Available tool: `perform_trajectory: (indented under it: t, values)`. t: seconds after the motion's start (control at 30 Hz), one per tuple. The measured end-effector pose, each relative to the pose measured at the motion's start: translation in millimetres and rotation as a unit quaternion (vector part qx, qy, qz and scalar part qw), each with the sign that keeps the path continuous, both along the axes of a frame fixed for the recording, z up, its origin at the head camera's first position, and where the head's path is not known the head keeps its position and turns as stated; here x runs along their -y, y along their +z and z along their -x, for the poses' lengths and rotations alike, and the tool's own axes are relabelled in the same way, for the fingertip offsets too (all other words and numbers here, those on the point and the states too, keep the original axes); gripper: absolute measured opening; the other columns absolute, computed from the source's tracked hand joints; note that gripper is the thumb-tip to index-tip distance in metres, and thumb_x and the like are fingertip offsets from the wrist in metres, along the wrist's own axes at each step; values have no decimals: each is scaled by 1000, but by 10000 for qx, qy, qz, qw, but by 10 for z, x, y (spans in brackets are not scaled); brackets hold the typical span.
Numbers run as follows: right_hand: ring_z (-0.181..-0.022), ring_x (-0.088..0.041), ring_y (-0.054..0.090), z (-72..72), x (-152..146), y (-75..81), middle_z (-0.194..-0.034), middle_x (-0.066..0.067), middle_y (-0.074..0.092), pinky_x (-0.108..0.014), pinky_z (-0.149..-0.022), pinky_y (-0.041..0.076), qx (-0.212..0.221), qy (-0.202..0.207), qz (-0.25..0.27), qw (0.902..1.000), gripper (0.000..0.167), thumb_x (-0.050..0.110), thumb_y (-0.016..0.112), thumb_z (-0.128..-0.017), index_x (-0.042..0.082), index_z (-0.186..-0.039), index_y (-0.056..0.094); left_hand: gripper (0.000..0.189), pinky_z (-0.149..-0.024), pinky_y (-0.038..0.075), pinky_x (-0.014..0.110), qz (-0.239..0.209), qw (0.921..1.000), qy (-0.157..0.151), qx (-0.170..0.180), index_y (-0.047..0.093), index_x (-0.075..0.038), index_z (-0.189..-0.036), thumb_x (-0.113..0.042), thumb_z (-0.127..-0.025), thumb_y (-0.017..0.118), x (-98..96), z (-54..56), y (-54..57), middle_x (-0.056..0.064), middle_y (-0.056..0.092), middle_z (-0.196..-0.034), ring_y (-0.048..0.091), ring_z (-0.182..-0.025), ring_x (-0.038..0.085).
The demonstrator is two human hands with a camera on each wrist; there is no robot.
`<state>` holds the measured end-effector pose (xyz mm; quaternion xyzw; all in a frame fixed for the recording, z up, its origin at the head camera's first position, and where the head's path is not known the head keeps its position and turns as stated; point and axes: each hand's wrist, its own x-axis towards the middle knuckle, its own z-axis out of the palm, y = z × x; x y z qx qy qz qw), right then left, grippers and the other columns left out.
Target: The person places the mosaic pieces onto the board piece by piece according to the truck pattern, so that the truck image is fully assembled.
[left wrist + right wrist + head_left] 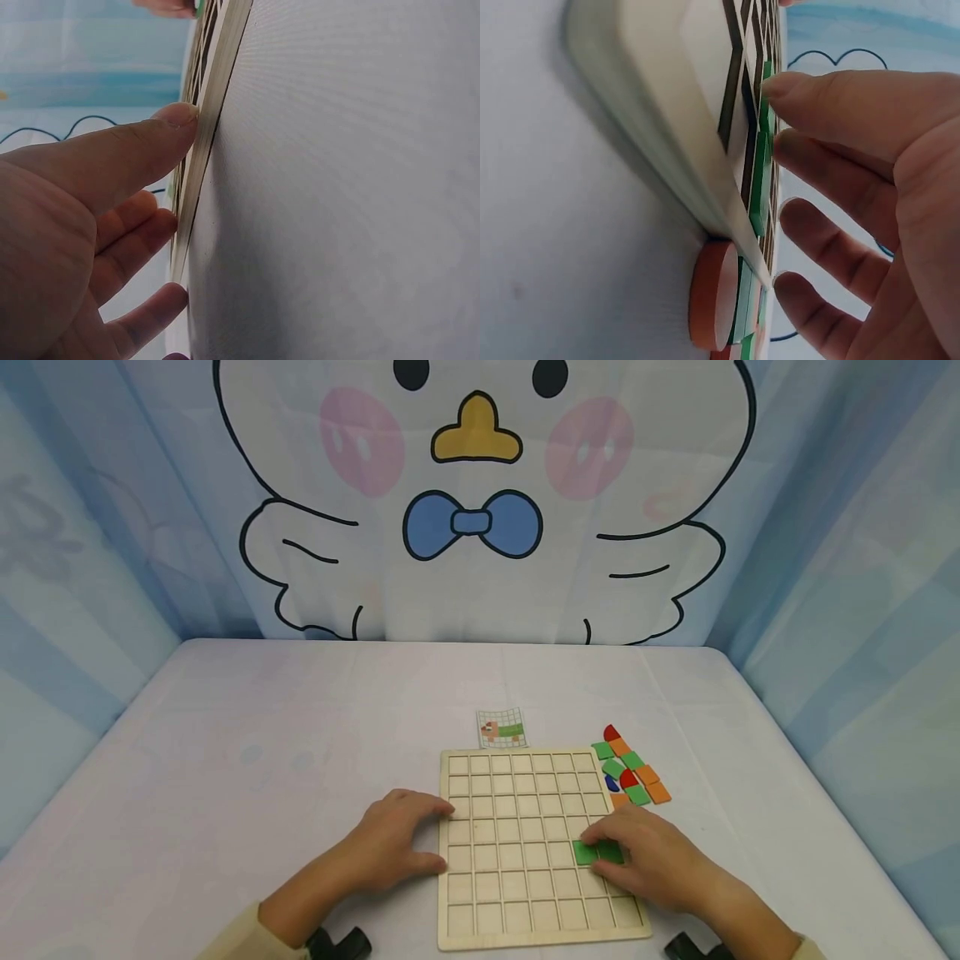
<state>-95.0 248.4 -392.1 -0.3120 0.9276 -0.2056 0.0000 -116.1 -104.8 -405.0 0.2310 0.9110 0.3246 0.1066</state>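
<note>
A square wooden grid board [498, 941] lies on the table in front of me. My left hand [390, 839] steadies its left edge, with the thumb [176, 116] against the rim and the fingers spread along it. Over the board's right side, my right hand [660, 864] touches two green square tiles [585, 853] lying side by side in the grid. In the right wrist view, the thumb presses one green tile [765, 112] and the index fingertip is right at the other; the remaining fingers are extended near the board's edge.
Beyond the board's far edge lies a small pattern card [502, 728] with a coloured picture on a grid. Loose green, orange, red and blue pieces [647, 774] are spread at the board's upper right. Printed curtains [472, 593] hang behind and beside the white table [225, 777].
</note>
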Motion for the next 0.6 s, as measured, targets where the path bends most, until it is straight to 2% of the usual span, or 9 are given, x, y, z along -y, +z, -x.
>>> perform_trajectory:
  t: [0.2, 0.27, 0.47, 0.6]
  values:
    - [-103, -17, 61, 17, -126, 39, -110, 11, 66, -41, -86, 53, -430, -478, 9, 9979, 34, 26, 84, -81, 18, -112, 71, 58, -103, 36, 58, -40, 10000, -36, 10, 64, -9, -127, -23, -76, 88, 0, -2, -2, 5, 61, -129, 48, -124, 33]
    - [-101, -16, 61, 44, -186, 52, -108, 11, 66, -41, -85, 54, -532, -714, -44, 9960, 37, 24, 85, -80, 16, -113, 71, 58, -103, 36, 58, -44, 10000, -31, 14, 64, -9, -127, -23, -76, 88, -1, -2, 1, 5, 61, -129, 48, -124, 33]
    - [-101, -19, 58, 135, -323, 64, -106, 8, 65, -48, -87, 52, -15, -1416, -216, 9897, 36, 25, 82, -83, 16, -117, 72, 59, -104, 35, 57, -41, 10000, 0, 28, 64, -9, -128, -23, -76, 88, 4, -8, 16, 5, 61, -129, 48, -125, 33]
    - [-102, -25, 59, 173, -387, 28, -108, -1, 65, -51, -88, 51, 191, -1595, -304, 9865, 37, 27, 80, -86, 11, -118, 72, 59, -104, 35, 57, -37, 10000, 10, 49, 64, -9, -128, -24, -76, 88, 7, -10, 22, 5, 61, -129, 47, -126, 33]
